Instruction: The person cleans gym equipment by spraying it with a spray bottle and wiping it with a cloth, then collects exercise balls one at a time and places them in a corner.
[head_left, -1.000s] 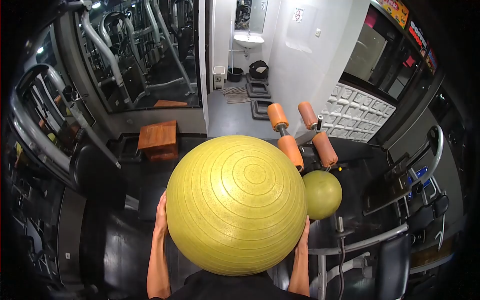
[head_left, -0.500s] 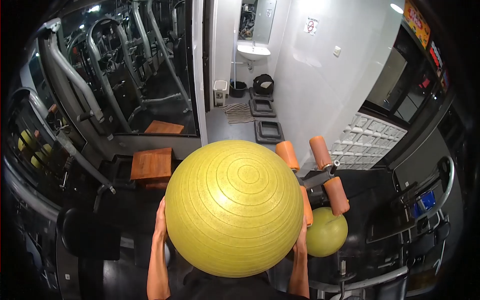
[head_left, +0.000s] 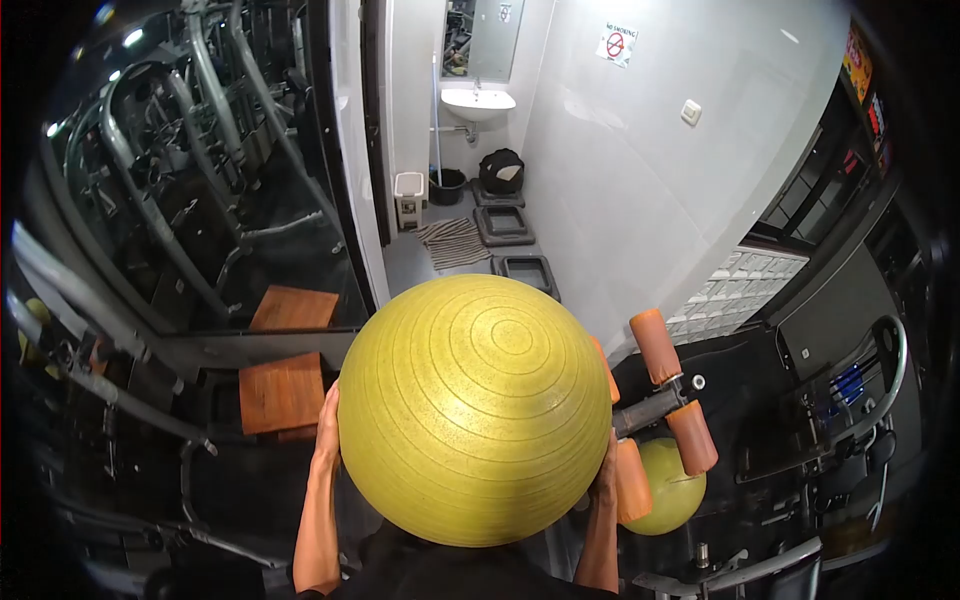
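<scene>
A large yellow-green exercise ball (head_left: 470, 420) with ringed ridges fills the middle of the head view, held up in front of my body. My left hand (head_left: 328, 422) presses flat against its left side. On the opposite side, my right hand (head_left: 606, 466) supports the ball, partly hidden behind its curve. Both hands together grip the ball between them. Just to the right of it are the orange foam rollers (head_left: 655, 345) of a gym machine. A second yellow-green ball (head_left: 672, 498) lies behind those rollers.
A wooden box (head_left: 280, 393) stands to the left beneath a large mirror (head_left: 200, 190). Ahead are a white sink (head_left: 478, 103), a striped mat (head_left: 453, 243), a bin (head_left: 409, 200) and dark step platforms (head_left: 504, 226). Gym machine bars (head_left: 890, 370) stand at right.
My view has shifted forward and turned slightly, so the room appears lower and the rollers further right. The ball remains between both hands.
</scene>
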